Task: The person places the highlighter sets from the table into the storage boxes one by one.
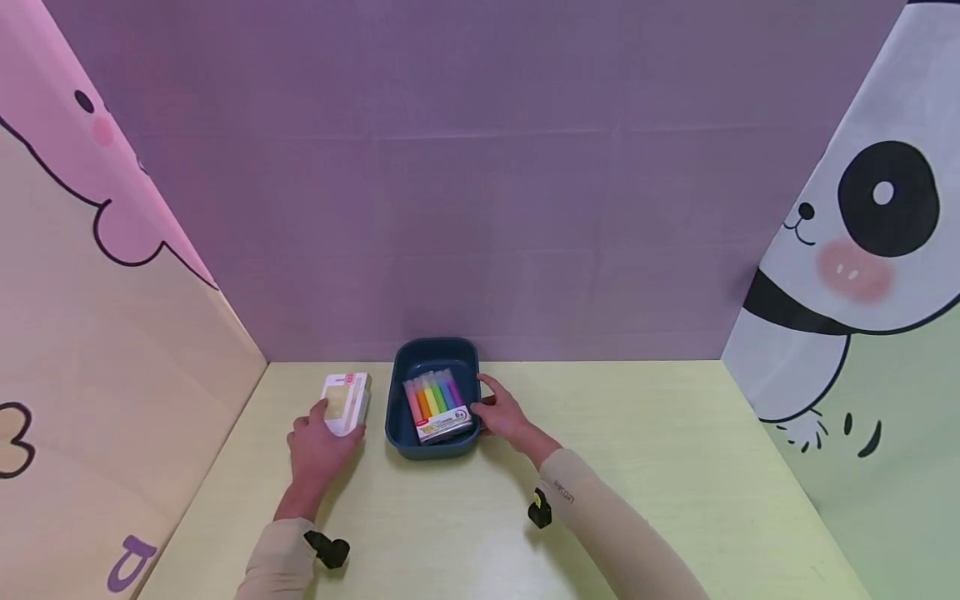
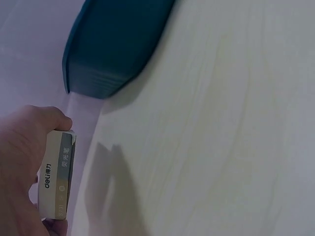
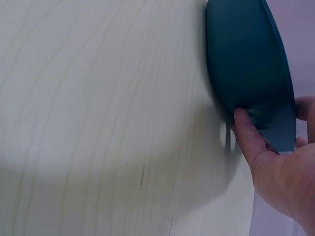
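Observation:
My left hand [image 1: 318, 450] grips a small white highlighter box [image 1: 348, 400] with a pale yellow front, left of a dark blue plastic bin [image 1: 431, 354]. In the left wrist view, the box's end [image 2: 56, 177] shows printed lettering, and a thumb and fingers hold its opposite edges. A clear pack of rainbow-coloured highlighters [image 1: 437, 404] lies tilted inside the bin. With my right hand [image 1: 508, 411] I hold the bin's right wall. The right wrist view shows one finger reaching along the outside of the bin [image 3: 246, 59] near its base. The palm sides of both hands are partly hidden.
The bin stands near the far edge of a pale wood-grain table [image 1: 637, 483]. A purple backdrop [image 1: 495, 183] rises behind it. Printed side panels flank the table, with a pink animal figure [image 1: 67, 92] on the left and a panda [image 1: 840, 283] on the right.

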Tool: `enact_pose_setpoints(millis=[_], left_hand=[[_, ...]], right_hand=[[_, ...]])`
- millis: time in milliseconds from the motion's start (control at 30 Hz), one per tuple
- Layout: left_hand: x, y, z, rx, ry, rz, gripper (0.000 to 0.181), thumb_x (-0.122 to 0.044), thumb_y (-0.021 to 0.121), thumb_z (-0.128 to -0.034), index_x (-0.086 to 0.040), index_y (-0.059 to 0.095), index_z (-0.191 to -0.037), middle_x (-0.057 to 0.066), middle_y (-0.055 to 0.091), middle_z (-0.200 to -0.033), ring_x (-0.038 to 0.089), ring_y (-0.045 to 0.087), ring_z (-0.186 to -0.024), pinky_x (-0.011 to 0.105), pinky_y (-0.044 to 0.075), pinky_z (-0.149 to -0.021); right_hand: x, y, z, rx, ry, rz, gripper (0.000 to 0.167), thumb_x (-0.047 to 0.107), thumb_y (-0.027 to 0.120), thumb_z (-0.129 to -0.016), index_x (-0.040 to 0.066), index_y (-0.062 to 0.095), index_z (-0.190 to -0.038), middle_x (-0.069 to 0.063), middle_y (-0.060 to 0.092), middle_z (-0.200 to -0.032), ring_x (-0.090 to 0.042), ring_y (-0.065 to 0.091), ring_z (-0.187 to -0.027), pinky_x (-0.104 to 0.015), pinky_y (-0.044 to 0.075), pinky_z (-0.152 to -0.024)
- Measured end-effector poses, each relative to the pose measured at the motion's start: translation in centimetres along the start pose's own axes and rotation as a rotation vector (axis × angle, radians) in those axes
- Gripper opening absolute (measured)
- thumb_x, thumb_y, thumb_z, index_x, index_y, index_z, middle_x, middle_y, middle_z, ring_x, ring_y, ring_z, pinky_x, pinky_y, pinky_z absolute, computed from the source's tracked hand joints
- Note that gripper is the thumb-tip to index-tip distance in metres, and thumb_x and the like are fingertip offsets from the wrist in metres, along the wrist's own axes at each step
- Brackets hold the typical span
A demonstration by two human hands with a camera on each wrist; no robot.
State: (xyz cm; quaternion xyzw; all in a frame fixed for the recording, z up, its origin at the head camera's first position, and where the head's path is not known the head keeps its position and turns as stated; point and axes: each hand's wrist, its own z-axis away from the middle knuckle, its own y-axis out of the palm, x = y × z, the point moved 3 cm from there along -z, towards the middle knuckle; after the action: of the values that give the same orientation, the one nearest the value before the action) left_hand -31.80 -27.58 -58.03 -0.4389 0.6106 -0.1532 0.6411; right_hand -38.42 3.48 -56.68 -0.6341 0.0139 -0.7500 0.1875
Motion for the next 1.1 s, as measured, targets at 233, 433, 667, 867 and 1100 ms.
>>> enact_pose_setpoints(millis=[233, 433, 667, 867, 1100], left_hand=[[-1.1, -0.4, 0.5, -0.021, 0.021, 0.030, 0.084, -0.040, 0.075, -0.0774, -0.001, 0.038, -0.141, 0.033, 0.042, -0.120, 0.048, 0.041, -0.101, 0.054, 0.039, -0.076], [-2.5, -0.6, 0.8, 0.013, 0.018, 0.033, 0.085, -0.041, 0.074, -0.0784, -0.002, 0.035, -0.144, 0.032, 0.040, -0.123, 0.047, 0.039, -0.104, 0.054, 0.040, -0.078], [-4.5, -0.1, 1.0, 0.043, 0.031, 0.049, 0.086, -0.040, 0.073, -0.0796, -0.002, 0.032, -0.146, 0.030, 0.039, -0.126, 0.045, 0.037, -0.108, 0.053, 0.042, -0.081], [-5.9, 0.5, 1.1, 0.044, 0.056, 0.058, 0.086, -0.039, 0.074, -0.0803, -0.003, 0.032, -0.147, 0.029, 0.039, -0.127, 0.043, 0.036, -0.110, 0.053, 0.043, -0.085], [-7.2, 0.8, 1.1, 0.050, 0.089, 0.077, 0.084, -0.038, 0.075, -0.0790, -0.003, 0.036, -0.145, 0.028, 0.043, -0.125, 0.042, 0.038, -0.109, 0.052, 0.042, -0.085]], right_hand=[[-0.1, 0.0, -0.1, 0.001, -0.006, 0.003, 0.060, 0.012, 0.057, -0.097, 0.021, 0.034, -0.151, -0.019, 0.053, -0.113, -0.025, 0.064, -0.077, -0.041, 0.057, -0.065], [-0.3, 0.0, -0.2, -0.010, -0.001, 0.004, 0.059, 0.012, 0.057, -0.097, 0.023, 0.035, -0.150, -0.019, 0.054, -0.112, -0.025, 0.064, -0.077, -0.041, 0.057, -0.065], [-0.1, -0.2, -0.2, -0.012, 0.000, 0.001, 0.059, 0.012, 0.056, -0.097, 0.023, 0.035, -0.151, -0.019, 0.053, -0.112, -0.025, 0.064, -0.076, -0.040, 0.057, -0.065], [-0.2, -0.2, -0.4, -0.001, -0.012, 0.001, 0.060, 0.011, 0.057, -0.097, 0.021, 0.035, -0.151, -0.019, 0.054, -0.110, -0.025, 0.065, -0.076, -0.041, 0.057, -0.066], [-0.2, -0.1, -0.5, 0.002, -0.009, 0.010, 0.059, 0.011, 0.058, -0.097, 0.021, 0.035, -0.151, -0.019, 0.054, -0.109, -0.025, 0.064, -0.076, -0.040, 0.057, -0.066]])
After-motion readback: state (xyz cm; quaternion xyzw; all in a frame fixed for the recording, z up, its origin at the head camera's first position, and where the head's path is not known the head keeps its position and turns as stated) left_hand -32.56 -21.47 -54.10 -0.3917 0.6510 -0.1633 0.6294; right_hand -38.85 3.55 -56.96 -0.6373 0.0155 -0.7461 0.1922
